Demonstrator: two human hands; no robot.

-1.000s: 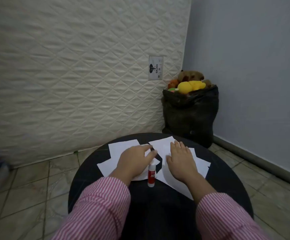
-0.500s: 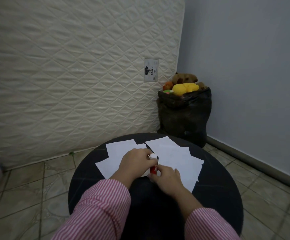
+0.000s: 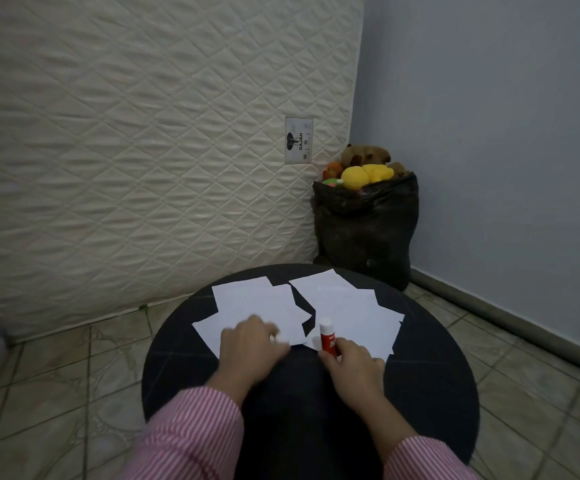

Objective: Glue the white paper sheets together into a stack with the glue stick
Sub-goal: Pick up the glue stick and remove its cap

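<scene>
Head view: black bag (image 3: 364, 226) stands beyond round table (image 3: 420, 393).

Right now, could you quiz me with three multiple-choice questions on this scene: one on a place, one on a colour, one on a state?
1. Where is the bag?
A. room corner
B. on the table
C. under the table

2. What colour is the glue stick body?
A. blue
B. red
C. green

3. The glue stick is:
A. lying flat, untouched
B. held upright by the right hand
C. in the left hand

Answers: 1 A, it stands where mattress and wall meet. 2 B, red below a white cap. 3 B, right fingers grip its base.
</scene>
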